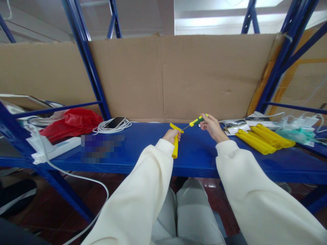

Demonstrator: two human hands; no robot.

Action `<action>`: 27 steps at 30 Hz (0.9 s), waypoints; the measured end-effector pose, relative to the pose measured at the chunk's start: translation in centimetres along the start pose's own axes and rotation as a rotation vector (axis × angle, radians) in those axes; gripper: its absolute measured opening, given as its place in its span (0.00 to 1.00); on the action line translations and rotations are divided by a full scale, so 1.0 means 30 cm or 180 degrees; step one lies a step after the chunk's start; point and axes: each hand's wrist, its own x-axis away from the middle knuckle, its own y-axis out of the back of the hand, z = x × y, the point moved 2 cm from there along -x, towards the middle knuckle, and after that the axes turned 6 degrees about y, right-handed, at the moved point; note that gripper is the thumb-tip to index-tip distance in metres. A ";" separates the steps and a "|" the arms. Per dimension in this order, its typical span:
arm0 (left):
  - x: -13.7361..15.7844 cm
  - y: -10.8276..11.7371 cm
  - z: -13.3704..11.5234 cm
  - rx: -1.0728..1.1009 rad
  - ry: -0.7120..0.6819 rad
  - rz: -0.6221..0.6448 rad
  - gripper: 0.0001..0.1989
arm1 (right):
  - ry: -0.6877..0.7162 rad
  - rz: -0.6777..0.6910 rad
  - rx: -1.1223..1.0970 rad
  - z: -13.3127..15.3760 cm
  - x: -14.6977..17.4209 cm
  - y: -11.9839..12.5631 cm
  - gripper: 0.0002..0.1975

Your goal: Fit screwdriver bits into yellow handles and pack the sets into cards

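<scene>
My left hand (173, 135) is closed around a yellow T-shaped tool (175, 151), with its handle pointing down toward the shelf's front edge and its crosspiece showing above my fingers. In my right hand (211, 127) is a screwdriver (196, 121) with a green and yellow handle. Its thin shaft slants down to the left, and the tip meets or nearly meets the crosspiece; exact contact is too small to tell. Both hands are above the blue shelf (196, 153). To the right of my right hand lie several yellow tube-shaped pieces (258, 140) side by side.
Behind the shelf stands a cardboard panel (204, 75) between blue metal posts. On the left are a red plastic bag (74, 122), a coiled white cable (112, 127) with a phone (116, 122), and a white power strip (61, 149). Small packets (236, 126) lie at the right.
</scene>
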 end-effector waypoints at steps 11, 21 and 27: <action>-0.007 -0.001 0.006 -0.0105 0.0067 -0.0046 0.16 | 0.0165 -0.0402 0.0192 -0.008 -0.008 0.009 0.24; -0.078 0.011 0.017 -0.0387 -0.0546 0.0249 0.03 | 0.0091 -0.0220 -0.0123 -0.004 -0.003 0.014 0.24; -0.134 0.018 0.032 -0.0423 -0.1018 0.0494 0.15 | -0.0085 0.0092 -0.0562 0.006 -0.003 0.014 0.19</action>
